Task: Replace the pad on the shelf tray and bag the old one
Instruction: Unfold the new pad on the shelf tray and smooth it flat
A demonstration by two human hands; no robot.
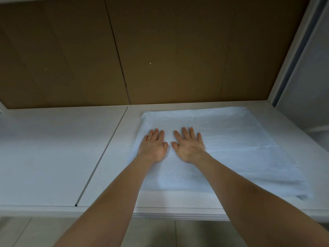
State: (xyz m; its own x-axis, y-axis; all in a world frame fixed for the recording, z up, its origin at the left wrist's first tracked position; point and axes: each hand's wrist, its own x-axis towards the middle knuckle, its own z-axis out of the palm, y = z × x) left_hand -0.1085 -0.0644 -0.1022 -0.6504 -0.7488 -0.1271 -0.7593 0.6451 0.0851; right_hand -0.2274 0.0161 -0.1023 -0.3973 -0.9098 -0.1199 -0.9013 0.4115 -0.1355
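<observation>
Brown back panel [160, 50], made of boards with a dark seam running down between them, closes the rear of a white shelf unit. A pale upright frame [292, 56] stands at the right. The white shelf tray [53, 157] spans the full width, with a narrow dark joint dividing it left of centre. A white pad [231, 143] lies flat on the right section of the tray, slightly creased, its near right corner turned up a little. Two bare forearms reach in from below. The left hand [154, 146] and right hand [189, 145] rest palms down on the left part of the pad, fingers spread flat, gripping nothing, thumbs near each other but apart.
</observation>
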